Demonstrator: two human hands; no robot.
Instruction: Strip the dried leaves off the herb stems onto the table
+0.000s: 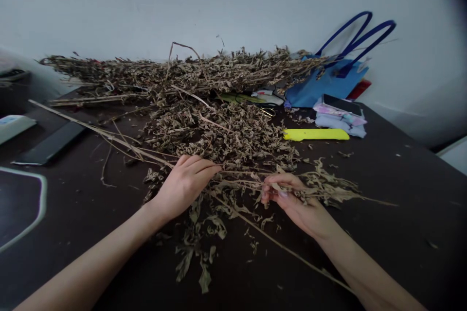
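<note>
My left hand (188, 182) is closed around a dried plant stalk (120, 142), whose bare end reaches out to the left over the table. Thinner side branches run from it past the fingers to the right. There my right hand (288, 199) has its fingers curled together on a leafy branch (328, 182) with crumpled grey-brown leaves. Below the hands, more withered leaves (204, 233) hang or lie on the dark surface. A long thin stem (280, 240) slants from between the hands toward my right forearm. Just beyond lies a heap of loose dried leaves (233, 131).
A big bundle of dried stalks (204, 73) lies along the wall. At the back right are a blue bag (321, 85), a phone (341, 104) on folded cloth, a yellow cutter (316, 134) and scissors (268, 112). A dark flat object (53, 143) lies left on the table (397, 233).
</note>
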